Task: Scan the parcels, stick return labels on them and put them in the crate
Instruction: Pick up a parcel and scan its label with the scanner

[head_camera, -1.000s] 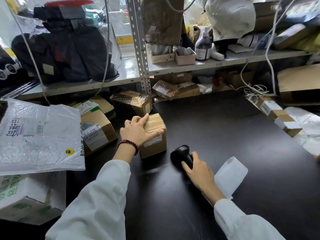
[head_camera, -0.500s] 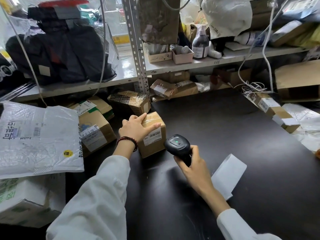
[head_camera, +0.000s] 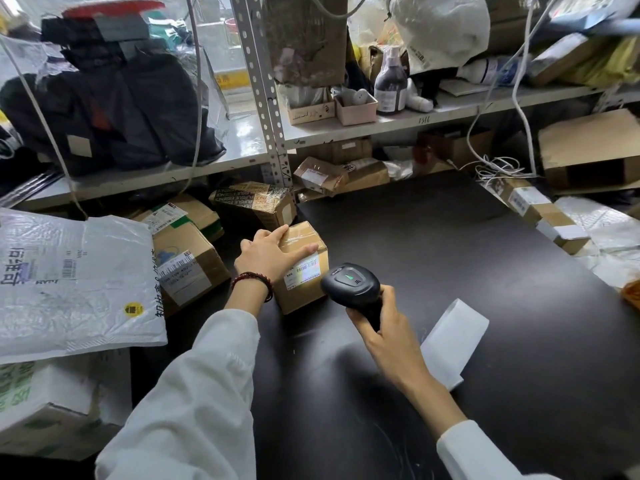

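Brown corrugated cardboard, sealed across the top with glossy clear tape, makes up the small boxy parcel (head_camera: 304,271). It stands on the matte black bench (head_camera: 450,254) near the left edge, just in front of a heap of other cartons (head_camera: 187,258). A white printed label with a barcode sits on its near face and catches a patch of light. The left hand (head_camera: 268,252), a dark bead bracelet (head_camera: 254,280) at its wrist, lies on the parcel's top, fingers and thumb straight. The right hand (head_camera: 384,320) is curled tight round the handle of a rounded black plastic scanner (head_camera: 349,284). The scanner's head, green-lit on top, is just beside the label. A plain white paper slip (head_camera: 453,341) lies flat right of that hand.
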`<act>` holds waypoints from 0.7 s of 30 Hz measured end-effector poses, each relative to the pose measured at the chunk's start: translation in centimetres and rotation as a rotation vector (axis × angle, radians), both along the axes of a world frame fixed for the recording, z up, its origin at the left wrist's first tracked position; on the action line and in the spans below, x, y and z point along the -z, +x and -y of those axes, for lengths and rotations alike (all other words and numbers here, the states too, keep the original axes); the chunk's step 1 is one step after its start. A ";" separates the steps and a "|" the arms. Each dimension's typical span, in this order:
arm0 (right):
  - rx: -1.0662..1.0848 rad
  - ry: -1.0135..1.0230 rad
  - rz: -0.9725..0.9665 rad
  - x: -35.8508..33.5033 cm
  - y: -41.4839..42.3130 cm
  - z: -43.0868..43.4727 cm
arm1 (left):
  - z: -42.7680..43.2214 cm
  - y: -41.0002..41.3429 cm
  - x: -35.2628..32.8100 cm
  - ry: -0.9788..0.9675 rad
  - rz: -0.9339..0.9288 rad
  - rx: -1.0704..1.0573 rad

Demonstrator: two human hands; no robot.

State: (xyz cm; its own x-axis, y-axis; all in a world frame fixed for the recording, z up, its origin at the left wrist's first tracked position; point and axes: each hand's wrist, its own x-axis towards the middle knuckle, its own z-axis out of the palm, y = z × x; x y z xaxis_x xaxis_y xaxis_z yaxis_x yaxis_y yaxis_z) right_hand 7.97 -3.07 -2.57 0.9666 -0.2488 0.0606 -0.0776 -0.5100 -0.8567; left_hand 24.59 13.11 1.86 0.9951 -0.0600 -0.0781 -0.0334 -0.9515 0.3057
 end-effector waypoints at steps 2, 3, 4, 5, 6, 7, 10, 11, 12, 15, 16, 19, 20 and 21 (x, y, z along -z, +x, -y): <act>-0.006 0.007 0.014 -0.2 -0.3 -0.1 | 0.0 -0.1 -0.1 -0.006 0.001 0.000; -0.010 0.008 0.022 -0.3 -0.4 -0.1 | 0.0 -0.1 -0.1 -0.008 0.001 0.000; -0.012 0.006 0.030 -0.4 -0.6 -0.1 | 0.0 -0.1 -0.2 -0.009 0.000 0.000; -0.013 0.003 0.035 -0.5 -0.8 -0.1 | 0.0 -0.1 -0.1 -0.011 0.000 -0.001; -0.013 0.001 0.040 -0.5 -0.9 -0.2 | 0.0 -0.2 -0.1 -0.013 0.001 -0.001; -0.015 -0.001 0.045 -0.5 -1.0 -0.2 | 0.0 -0.2 -0.1 -0.016 0.003 -0.002; -0.020 -0.010 0.054 -0.5 -1.3 -0.2 | 0.1 -0.5 0.0 -0.023 0.018 0.001; -0.021 -0.011 0.054 -0.5 -1.4 -0.2 | 0.1 -0.6 0.0 -0.025 0.022 0.001; -0.021 -0.013 0.057 -0.5 -1.5 -0.2 | 0.1 -0.6 0.0 -0.027 0.024 0.001; -0.015 -0.014 0.062 -0.5 -1.7 -0.2 | 0.1 -0.7 0.0 -0.037 0.022 -0.001; -0.015 -0.014 0.064 -0.6 -1.7 -0.2 | 0.1 -0.7 0.0 -0.039 0.021 -0.001; -0.017 -0.016 0.072 -0.7 -1.9 0.0 | 0.2 -0.8 -0.1 -0.032 0.018 0.002; -0.018 -0.018 0.072 -0.7 -2.0 0.0 | 0.2 -0.8 -0.1 -0.027 0.016 0.002; -0.019 -0.017 0.069 -0.8 -2.1 0.0 | 0.2 -0.8 -0.1 -0.022 0.015 0.002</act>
